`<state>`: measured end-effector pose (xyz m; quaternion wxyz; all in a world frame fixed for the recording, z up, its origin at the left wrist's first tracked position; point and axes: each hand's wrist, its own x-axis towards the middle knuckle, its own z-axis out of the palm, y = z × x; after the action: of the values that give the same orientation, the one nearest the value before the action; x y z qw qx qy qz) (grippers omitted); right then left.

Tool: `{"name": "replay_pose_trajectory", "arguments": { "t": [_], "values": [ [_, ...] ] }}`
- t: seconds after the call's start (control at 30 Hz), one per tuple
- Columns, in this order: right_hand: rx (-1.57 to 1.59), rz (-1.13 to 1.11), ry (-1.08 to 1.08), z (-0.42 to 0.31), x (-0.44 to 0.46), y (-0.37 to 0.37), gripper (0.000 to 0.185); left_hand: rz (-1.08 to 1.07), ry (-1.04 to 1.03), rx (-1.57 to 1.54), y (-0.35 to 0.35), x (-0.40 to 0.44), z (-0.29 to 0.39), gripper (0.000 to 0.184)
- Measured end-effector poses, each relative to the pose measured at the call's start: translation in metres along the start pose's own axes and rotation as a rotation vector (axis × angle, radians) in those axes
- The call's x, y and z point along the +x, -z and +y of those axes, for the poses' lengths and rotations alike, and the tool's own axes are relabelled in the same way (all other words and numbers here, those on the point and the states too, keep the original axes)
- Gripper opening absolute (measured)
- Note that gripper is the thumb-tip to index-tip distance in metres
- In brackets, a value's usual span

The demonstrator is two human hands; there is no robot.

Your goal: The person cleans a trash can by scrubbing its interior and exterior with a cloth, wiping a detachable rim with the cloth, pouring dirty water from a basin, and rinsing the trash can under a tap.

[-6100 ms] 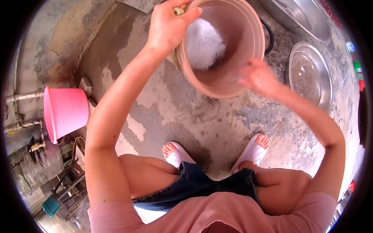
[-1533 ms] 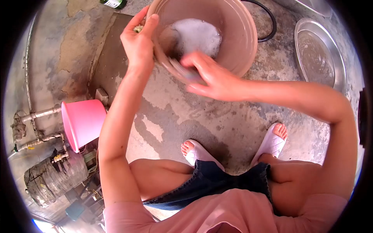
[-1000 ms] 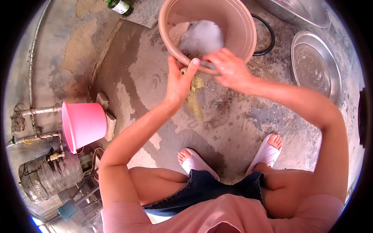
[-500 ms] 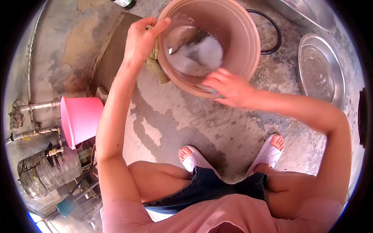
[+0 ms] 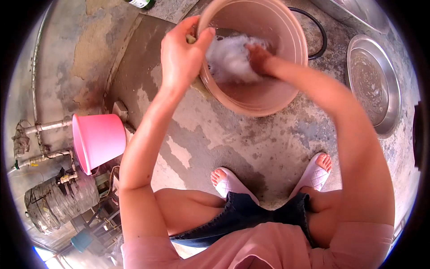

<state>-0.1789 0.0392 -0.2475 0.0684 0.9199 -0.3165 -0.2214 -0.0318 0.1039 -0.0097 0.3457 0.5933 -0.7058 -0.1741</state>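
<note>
- A brown tub [image 5: 260, 109] is seen at the upper centre of the frame, its round mouth turned toward the camera and its top edge cut off by the frame.
- White foam [image 5: 230, 58] is held inside it, gathered at the left and middle of the tub.
- The left side of the rim is gripped by the left hand [image 5: 181, 58]; the fingers are clamped on it, with the thumb laid over the edge.
- A yellowish-green cloth [image 5: 200, 87] is partly hidden by the left hand and is seen along the tub's outer left side.
- The right hand [image 5: 260, 58] is lowered into the tub at the foam's right edge; its fingers are blurred and partly covered, so whether they are apart or together cannot be told.
- A black hose [image 5: 323, 36] is looped just beside the tub's right side.
- An oval metal basin [image 5: 393, 80] with water in it is placed on the concrete floor [image 5: 215, 134] at the right of the frame.
- Part of a metal sink [image 5: 365, 13] is shown at the upper right.
- A green bottle [image 5: 142, 3] is cut off at the upper left.
- A pink bucket [image 5: 101, 139] is seen at the left, tilted in view.
</note>
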Motion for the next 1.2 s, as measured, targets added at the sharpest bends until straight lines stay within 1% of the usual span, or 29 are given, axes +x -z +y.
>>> {"name": "replay_pose_trajectory", "arguments": {
  "t": [0.07, 0.1, 0.13, 0.2, 0.3, 0.37, 0.4, 0.43, 0.5, 0.53, 0.6, 0.7, 0.77, 0.8, 0.83, 0.87, 0.93, 1.0, 1.07, 1.13, 1.2],
  "values": [
    [0.141, -0.056, -0.074, -0.035, 0.016, -0.009, 0.03, 0.021, 0.024, -0.007, -0.004, -0.006, 0.006, 0.035],
    [0.253, -0.049, -0.103, -0.05, 0.02, -0.007, 0.03, 0.045, 0.0, -0.024, -0.004, -0.008, 0.004, 0.033],
    [0.388, -0.019, -0.127, -0.063, 0.021, 0.0, 0.031, 0.056, 0.004, -0.038, -0.003, -0.008, 0.001, 0.034],
    [0.758, 0.091, -0.134, -0.083, 0.02, 0.019, 0.032, 0.072, 0.007, -0.07, -0.001, -0.007, -0.006, 0.034],
    [1.534, 0.317, -0.058, -0.096, 0.0, 0.061, 0.033, 0.079, -0.011, -0.072, -0.004, -0.008, -0.006, 0.034],
    [1.81, 0.38, 0.024, -0.089, -0.031, 0.081, 0.034, 0.083, -0.015, -0.05, -0.004, -0.007, -0.006, 0.034],
    [1.864, 0.383, 0.066, -0.079, -0.047, 0.086, 0.035, 0.085, -0.015, -0.03, -0.003, -0.005, -0.006, 0.034],
    [1.72, 0.22, 0.072, -0.061, -0.064, 0.088, 0.035, 0.088, -0.012, -0.011, -0.002, -0.004, -0.006, 0.034],
    [1.175, -0.17, 0.035, -0.011, -0.088, 0.081, 0.037, 0.023, 0.023, -0.074, -0.002, -0.005, 0.0, 0.035],
    [0.883, -0.187, 0.019, 0.014, -0.092, 0.071, 0.037, -0.011, 0.039, -0.107, -0.003, -0.006, 0.004, 0.036],
    [0.157, 0.261, -0.006, 0.045, -0.078, 0.023, 0.033, 0.002, -0.055, -0.031, -0.014, -0.007, 0.009, 0.036],
    [-0.06, 0.549, -0.14, 0.044, -0.07, 0.015, 0.03, 0.055, -0.018, -0.062, -0.019, 0.0, 0.011, 0.036],
    [0.241, 0.073, -0.211, 0.002, -0.067, 0.03, 0.029, 0.072, -0.027, -0.077, -0.017, 0.001, 0.008, 0.036],
    [0.349, -0.028, -0.185, -0.024, -0.068, 0.042, 0.027, 0.085, -0.038, -0.064, -0.018, 0.001, 0.009, 0.036],
    [0.71, -0.016, -0.166, -0.049, -0.047, 0.034, 0.03, 0.1, -0.046, -0.047, -0.018, -0.001, 0.01, 0.035],
    [1.027, 0.108, -0.149, -0.057, -0.049, 0.044, 0.031, 0.113, -0.054, -0.029, -0.018, -0.002, 0.011, 0.035],
    [1.685, 0.347, 0.001, -0.073, -0.055, 0.068, 0.035, 0.109, -0.022, -0.051, -0.016, -0.002, 0.009, 0.034],
    [1.936, 0.557, 0.066, -0.07, -0.082, 0.091, 0.037, 0.115, 0.008, -0.068, -0.01, -0.003, 0.003, 0.034],
    [1.324, 0.055, 0.034, -0.029, -0.123, 0.095, 0.039, 0.127, 0.027, -0.078, -0.004, 0.0, -0.006, 0.033],
    [0.425, 0.115, 0.084, 0.019, -0.154, 0.082, 0.046, 0.117, 0.032, -0.111, -0.002, 0.002, -0.011, 0.033],
    [0.239, 0.221, 0.065, 0.041, -0.15, 0.07, 0.051, 0.118, 0.009, -0.116, -0.004, 0.003, -0.006, 0.034]
  ]
}}
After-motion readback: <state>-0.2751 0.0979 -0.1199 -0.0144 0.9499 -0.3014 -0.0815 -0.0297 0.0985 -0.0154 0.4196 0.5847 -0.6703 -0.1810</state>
